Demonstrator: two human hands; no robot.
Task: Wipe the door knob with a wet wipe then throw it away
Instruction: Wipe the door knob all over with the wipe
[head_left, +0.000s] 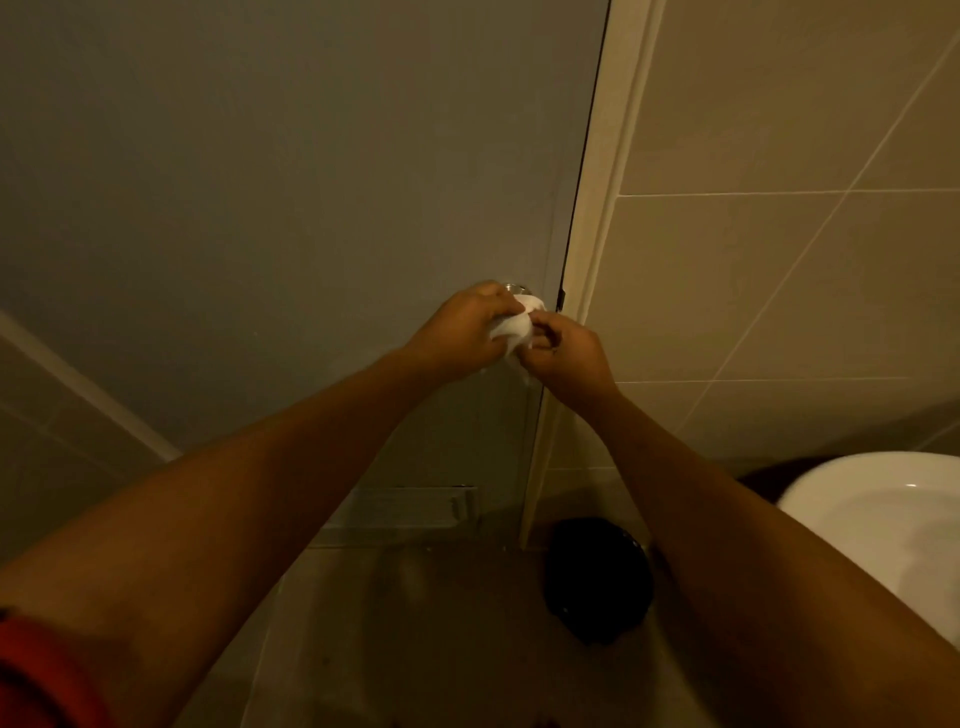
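A grey door (270, 197) fills the view, shut against its pale frame (597, 218). A metal door knob (511, 287) sits near the door's right edge, only its top rim showing. A white wet wipe (514, 326) is bunched over the knob. My left hand (462, 332) grips the wipe from the left. My right hand (566, 353) pinches the wipe's right side with its fingertips. Both hands touch the wipe and hide most of the knob.
A black bin (597, 582) stands on the floor below the door frame. A white basin (893, 525) juts in at the lower right. Beige tiled wall (779, 286) lies right of the frame. A vent (415, 506) sits low in the door.
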